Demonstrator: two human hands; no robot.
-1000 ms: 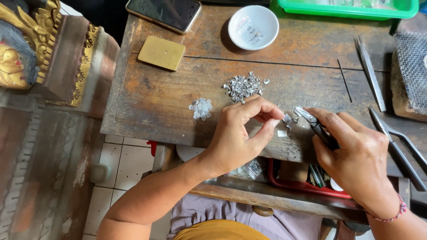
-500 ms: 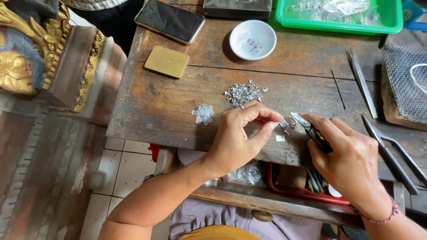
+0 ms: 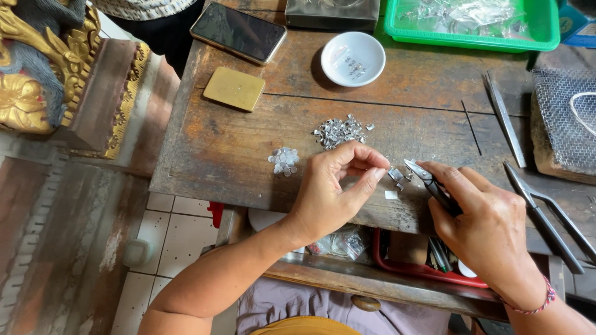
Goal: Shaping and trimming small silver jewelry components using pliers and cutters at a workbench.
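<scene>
Worn wooden bench (image 3: pixel 248 155), rough grain, dark stains, cracked edge. L hand (image 3: pixel 335 192) curled, thumb & forefinger pinched together on a tiny silver metal piece (image 3: pixel 395 175), bent sheet, shiny; other fingers loosely folded. R hand (image 3: pixel 487 226) closed round small pliers (image 3: pixel 428 182), dark grips buried in the palm, pointed steel tips poking out toward the L fingertips, just beside the silver piece; can't tell if tips actually touch it. Small white square scrap (image 3: pixel 391 194) lies on the wood just below the piece, btwn both hands.

Just above L hand: loose heap of shiny angular silver bits (image 3: pixel 338 130). To its left: smaller cluster of flat round silver discs (image 3: pixel 284 160). Further up: round white ceramic dish (image 3: pixel 352 59) w/ a few small bits inside, flat brass-coloured square plate (image 3: pixel 234 89), black phone (image 3: pixel 238 32), green plastic tray (image 3: pixel 472 25).

Right of R hand: long steel tweezers (image 3: pixel 504 118), thin wire (image 3: pixel 470 127), big dark-handled pliers (image 3: pixel 546 211), wire mesh pad (image 3: pixel 568 118). Below hands: open drawer, red tray (image 3: pixel 410 267) w/ tools.
</scene>
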